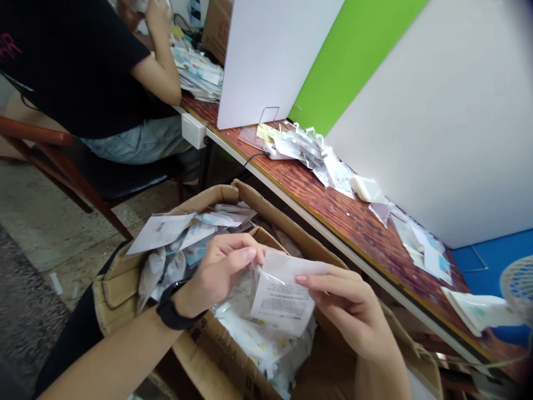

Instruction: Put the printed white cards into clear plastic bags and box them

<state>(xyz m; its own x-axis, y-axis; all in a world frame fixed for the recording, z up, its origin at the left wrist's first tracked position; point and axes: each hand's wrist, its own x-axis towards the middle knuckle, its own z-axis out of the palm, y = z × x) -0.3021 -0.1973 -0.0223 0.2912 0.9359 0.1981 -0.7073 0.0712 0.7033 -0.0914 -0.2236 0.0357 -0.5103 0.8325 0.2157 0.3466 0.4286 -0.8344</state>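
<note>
Head view: at far left, a person in a dark T-shirt [79,78] sits at the table. Next, a cardboard box [119,280] holds loose packets [162,230]. Over it, my left hand [220,269], wearing a black watch [172,308], pinches the upper left corner of a clear packet with a printed insert [283,303]. My right hand [350,308] grasps its right edge between fingertips. I seem to be mid-handling this one packet; the next move calls for a light, firm pinch on slick film. Rightward, the table [366,239] carries more packets [312,153], then a fan [518,283].
</note>
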